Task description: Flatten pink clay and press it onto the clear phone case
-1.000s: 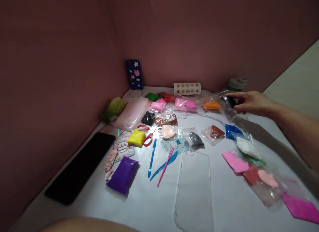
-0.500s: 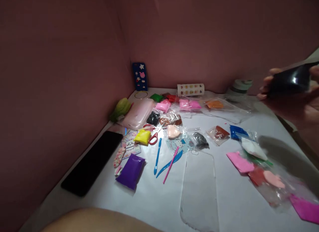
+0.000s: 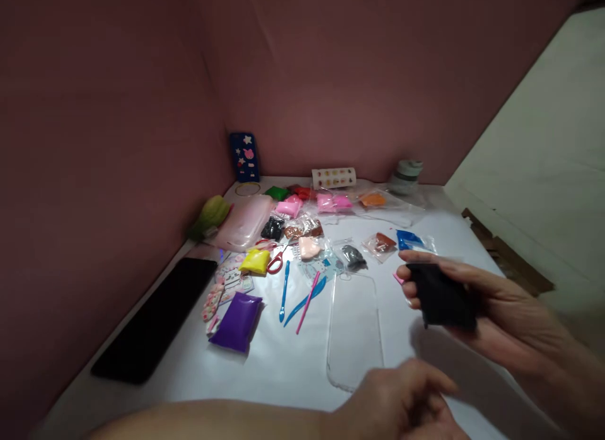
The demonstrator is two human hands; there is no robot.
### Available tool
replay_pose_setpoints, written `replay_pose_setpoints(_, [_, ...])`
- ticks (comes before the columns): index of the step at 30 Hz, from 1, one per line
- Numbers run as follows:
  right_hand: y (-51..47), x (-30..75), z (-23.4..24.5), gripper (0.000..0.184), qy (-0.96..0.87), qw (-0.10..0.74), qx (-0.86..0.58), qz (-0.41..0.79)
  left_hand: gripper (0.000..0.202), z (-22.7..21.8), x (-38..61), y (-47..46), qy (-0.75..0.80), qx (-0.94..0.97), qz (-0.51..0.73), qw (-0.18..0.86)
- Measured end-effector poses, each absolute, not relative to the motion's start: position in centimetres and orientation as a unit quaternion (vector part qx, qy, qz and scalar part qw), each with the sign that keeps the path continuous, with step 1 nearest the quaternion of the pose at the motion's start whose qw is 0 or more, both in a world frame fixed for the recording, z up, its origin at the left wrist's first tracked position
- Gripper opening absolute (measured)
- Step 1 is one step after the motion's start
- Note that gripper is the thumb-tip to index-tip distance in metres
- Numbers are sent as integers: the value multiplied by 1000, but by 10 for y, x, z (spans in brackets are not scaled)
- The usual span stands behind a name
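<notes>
The right hand (image 3: 496, 304) firmly grips a black packet (image 3: 442, 296). The blurred left hand (image 3: 401, 396) hangs half-open, empty, near it.

The left forearm (image 3: 227, 421) is bare along all of its length that shows, a smooth, rounded shape tapering gently toward the wrist. The left hand (image 3: 397, 399) is bare too, its knuckles and fingers softened by blur, so finer detail cannot be made out. The right hand (image 3: 503, 304) is likewise bare, with slim fingers, and the right forearm (image 3: 564, 364) is uncovered as far as it shows.
</notes>
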State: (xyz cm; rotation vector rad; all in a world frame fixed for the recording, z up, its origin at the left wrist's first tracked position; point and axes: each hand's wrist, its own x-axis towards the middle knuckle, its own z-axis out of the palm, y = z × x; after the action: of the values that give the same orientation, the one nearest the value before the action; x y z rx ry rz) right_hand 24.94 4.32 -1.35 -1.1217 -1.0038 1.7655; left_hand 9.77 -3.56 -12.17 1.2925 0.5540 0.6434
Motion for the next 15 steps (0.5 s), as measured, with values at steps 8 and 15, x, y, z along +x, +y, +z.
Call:
replay_pose_setpoints(8, [7, 239, -28, 28, -398, 389, -343, 757, 42, -72, 80, -39, 249, 407, 344, 809])
replay_pose_setpoints(15, [2, 251, -29, 34, -471, 312, -350, 747, 45, -75, 84, -45, 266, 450, 295, 799])
